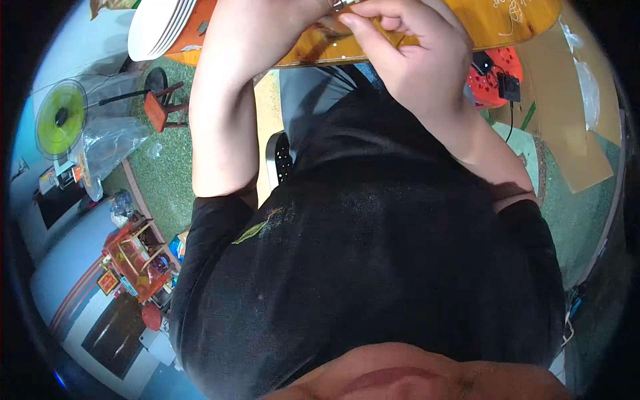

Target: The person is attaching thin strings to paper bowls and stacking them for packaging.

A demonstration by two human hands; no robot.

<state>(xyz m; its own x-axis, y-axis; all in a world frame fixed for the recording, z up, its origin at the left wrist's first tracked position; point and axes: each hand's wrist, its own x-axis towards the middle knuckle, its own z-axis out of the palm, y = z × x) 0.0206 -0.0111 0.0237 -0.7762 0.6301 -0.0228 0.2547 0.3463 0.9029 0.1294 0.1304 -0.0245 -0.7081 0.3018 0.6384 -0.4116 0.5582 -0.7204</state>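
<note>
At the top edge of the head view both my hands are over a glossy orange-brown wooden tabletop (490,17). My right hand (420,43) is closed, thumb and fingers drawn together near a small shiny piece (343,3) that I cannot make out. Close beside it my left hand (273,20) is bent inward, its fingers mostly cut off by the frame or hidden. To the left of that forearm, a stack of white plates (152,30) stands at the table's edge.
A green leaf (255,231) clings to my black shirt (387,267). Left are a fan (61,120), a small red stool (156,111) and an orange-red shelf unit (127,247). A red plastic stool (490,87) with black adapters and flattened cardboard (567,127) are at right.
</note>
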